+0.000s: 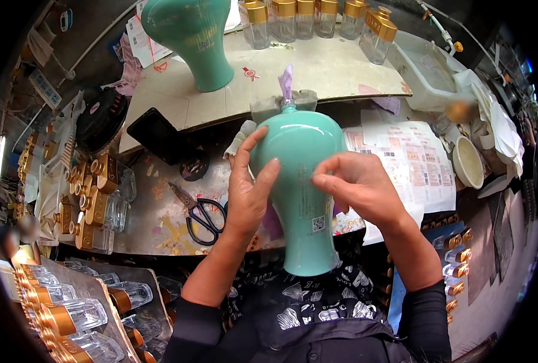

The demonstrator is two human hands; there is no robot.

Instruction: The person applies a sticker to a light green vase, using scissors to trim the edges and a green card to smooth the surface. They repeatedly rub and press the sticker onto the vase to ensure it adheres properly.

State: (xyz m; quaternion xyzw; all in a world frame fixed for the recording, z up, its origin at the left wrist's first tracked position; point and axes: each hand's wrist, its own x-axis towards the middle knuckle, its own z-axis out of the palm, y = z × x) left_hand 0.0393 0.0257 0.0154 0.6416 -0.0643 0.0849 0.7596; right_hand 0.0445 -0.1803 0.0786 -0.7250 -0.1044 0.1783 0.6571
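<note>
A pale green, vase-shaped bottle leans upright in front of me, its foot towards my lap. A strip of purple cloth sticks up from its narrow neck. My left hand holds its left side, fingers and thumb against the shoulder. On the front runs a column of small print with a square code below. Close to that print, my right hand has its thumb and forefinger pinched together. Whatever they may hold is too small to make out.
Black-handled scissors and a black phone-like device lie to the left. Another green vase-shaped bottle stands on the raised board, with several gold-capped glass bottles behind. Printed sheets cover the right side. Crated bottles sit lower left.
</note>
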